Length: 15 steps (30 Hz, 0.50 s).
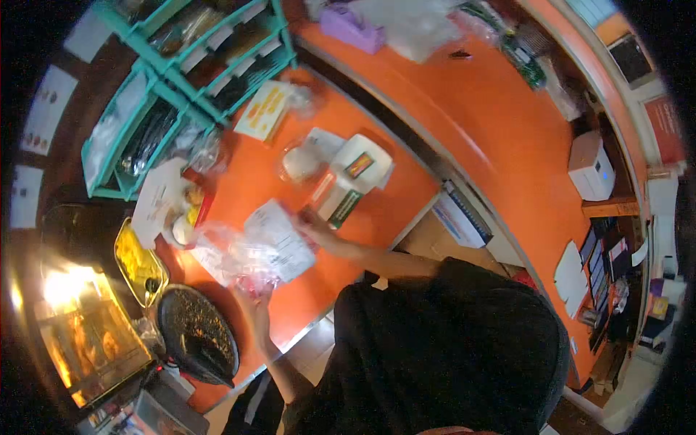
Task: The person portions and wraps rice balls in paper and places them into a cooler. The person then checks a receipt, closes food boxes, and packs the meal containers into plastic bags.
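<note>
A clear plastic bag (235,250) with something red at its lower end lies over the orange counter in front of me. My left hand (255,301) grips the bag's near end, its fingers partly blurred. Against the bag is a printed white paper slip (279,239). At the slip's upper right edge, the fingers of my right hand (317,229) are closed on it. Just beyond that hand sits a carton with a green and orange label (341,199). Beside it are a white foam box (362,163) and a round, pale-lidded container (299,164).
Teal racks (177,87) holding packaging stand at the far left. A black stone-like bowl (196,333), a tray of yellow food (138,261) and a lit food warmer (90,337) line the left. A white box (591,167) stands at the right.
</note>
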Each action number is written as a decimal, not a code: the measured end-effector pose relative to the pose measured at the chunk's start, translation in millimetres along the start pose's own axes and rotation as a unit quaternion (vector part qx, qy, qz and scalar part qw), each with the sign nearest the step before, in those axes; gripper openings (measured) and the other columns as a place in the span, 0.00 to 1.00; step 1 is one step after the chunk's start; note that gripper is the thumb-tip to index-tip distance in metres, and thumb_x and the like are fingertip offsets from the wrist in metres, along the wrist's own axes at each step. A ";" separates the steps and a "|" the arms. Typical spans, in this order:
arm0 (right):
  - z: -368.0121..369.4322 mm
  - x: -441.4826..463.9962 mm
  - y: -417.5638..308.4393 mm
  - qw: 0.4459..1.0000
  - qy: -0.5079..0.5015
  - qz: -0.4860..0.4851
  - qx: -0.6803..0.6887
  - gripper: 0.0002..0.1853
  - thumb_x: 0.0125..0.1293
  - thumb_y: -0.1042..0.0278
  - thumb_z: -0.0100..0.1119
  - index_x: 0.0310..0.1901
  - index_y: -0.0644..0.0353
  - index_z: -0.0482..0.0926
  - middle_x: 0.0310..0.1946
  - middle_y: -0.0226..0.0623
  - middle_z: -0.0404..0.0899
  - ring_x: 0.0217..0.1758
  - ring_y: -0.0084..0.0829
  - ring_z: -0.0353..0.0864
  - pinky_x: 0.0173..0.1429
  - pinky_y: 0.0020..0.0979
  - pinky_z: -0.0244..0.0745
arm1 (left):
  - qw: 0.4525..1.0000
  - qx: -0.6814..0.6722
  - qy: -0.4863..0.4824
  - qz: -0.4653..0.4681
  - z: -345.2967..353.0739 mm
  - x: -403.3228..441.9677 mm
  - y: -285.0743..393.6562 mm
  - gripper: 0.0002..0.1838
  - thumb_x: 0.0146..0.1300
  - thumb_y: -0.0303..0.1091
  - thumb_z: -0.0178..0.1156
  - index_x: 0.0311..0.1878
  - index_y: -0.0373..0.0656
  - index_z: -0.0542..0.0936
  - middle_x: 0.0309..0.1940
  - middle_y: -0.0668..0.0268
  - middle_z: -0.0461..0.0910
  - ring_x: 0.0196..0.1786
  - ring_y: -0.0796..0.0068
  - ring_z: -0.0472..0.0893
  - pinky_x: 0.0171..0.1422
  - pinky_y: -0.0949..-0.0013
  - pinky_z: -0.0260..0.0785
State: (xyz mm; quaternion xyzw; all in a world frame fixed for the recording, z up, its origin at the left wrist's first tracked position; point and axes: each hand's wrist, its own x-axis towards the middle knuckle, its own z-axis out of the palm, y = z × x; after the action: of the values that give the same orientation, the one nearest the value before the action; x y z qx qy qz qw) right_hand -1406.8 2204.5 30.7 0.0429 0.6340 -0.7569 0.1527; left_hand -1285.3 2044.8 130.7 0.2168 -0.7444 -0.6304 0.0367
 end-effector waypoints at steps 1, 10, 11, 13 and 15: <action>-29.3 -12.9 -30.8 0.999 -0.003 -0.006 0.050 0.14 0.52 0.60 0.59 0.33 0.58 0.68 0.26 0.28 0.68 0.28 0.24 0.67 0.33 0.26 0.65 | 0.998 0.044 -0.037 0.007 16.7 -6.6 21.3 0.31 0.50 0.22 0.58 0.57 0.43 0.57 0.54 0.61 0.60 0.51 0.70 0.65 0.46 0.73 0.65; -398.0 -113.6 -209.4 0.947 0.255 -0.067 0.185 0.23 0.59 0.54 0.50 0.52 0.57 0.64 0.42 0.36 0.72 0.42 0.28 0.73 0.48 0.32 0.71 | 0.909 -0.026 -0.380 0.167 252.8 2.0 139.7 0.35 0.49 0.27 0.60 0.60 0.46 0.55 0.54 0.63 0.58 0.48 0.68 0.67 0.48 0.68 0.65; -426.0 -125.5 -216.5 0.937 0.297 -0.079 0.166 0.22 0.58 0.55 0.50 0.51 0.57 0.65 0.41 0.36 0.72 0.42 0.29 0.73 0.48 0.33 0.71 | 0.910 -0.026 -0.377 0.174 268.9 6.8 139.8 0.35 0.49 0.27 0.60 0.60 0.46 0.55 0.54 0.63 0.58 0.48 0.68 0.67 0.48 0.68 0.65; -477.3 -139.0 -224.7 0.920 0.374 -0.082 0.078 0.20 0.57 0.56 0.51 0.48 0.57 0.66 0.40 0.37 0.73 0.41 0.30 0.73 0.47 0.33 0.71 | 0.890 0.000 -0.420 0.179 298.2 16.2 137.5 0.34 0.49 0.28 0.60 0.59 0.47 0.56 0.53 0.63 0.59 0.48 0.69 0.67 0.48 0.68 0.65; -519.9 -141.8 -230.2 0.892 0.443 -0.056 -0.077 0.18 0.56 0.58 0.52 0.45 0.58 0.67 0.39 0.38 0.73 0.40 0.32 0.73 0.46 0.34 0.71 | 0.892 0.022 -0.429 0.143 317.9 21.5 136.9 0.33 0.50 0.30 0.61 0.58 0.47 0.57 0.51 0.63 0.61 0.48 0.72 0.67 0.46 0.70 0.65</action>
State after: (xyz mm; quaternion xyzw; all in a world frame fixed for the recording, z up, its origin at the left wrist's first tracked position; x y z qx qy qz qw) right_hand -1404.8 2769.7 185.3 0.3263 0.6933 -0.6158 -0.1837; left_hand -1446.8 2345.5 192.4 -0.1833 -0.7242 -0.6337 -0.2010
